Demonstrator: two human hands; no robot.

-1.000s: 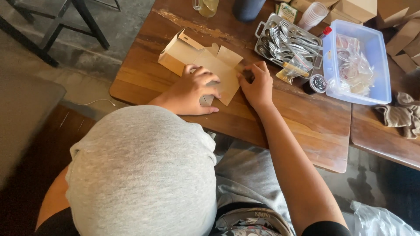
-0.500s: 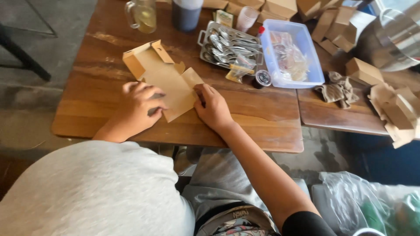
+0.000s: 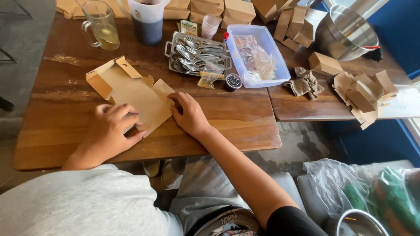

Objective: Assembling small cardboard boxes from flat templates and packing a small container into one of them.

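Note:
A flat brown cardboard box blank [image 3: 131,91], half folded at its far end, lies on the wooden table [image 3: 236,118]. My left hand [image 3: 113,129] presses down on its near edge, fingers curled over the card. My right hand [image 3: 189,114] rests on the blank's right flap, fingertips pushing on the fold. Both hands are pressing on the card against the table, not lifting it.
Behind the blank are a metal tray of spoons [image 3: 197,52], a clear plastic tub [image 3: 258,54], a glass mug [image 3: 100,28], a dark jug [image 3: 146,19] and stacked brown boxes [image 3: 218,8]. A cloth [image 3: 304,83], folded boxes [image 3: 361,94] and a steel bowl [image 3: 345,30] are at the right.
The camera view has shifted so the table sits higher and further right. Both hands stay on the cardboard blank, pressing it flat.

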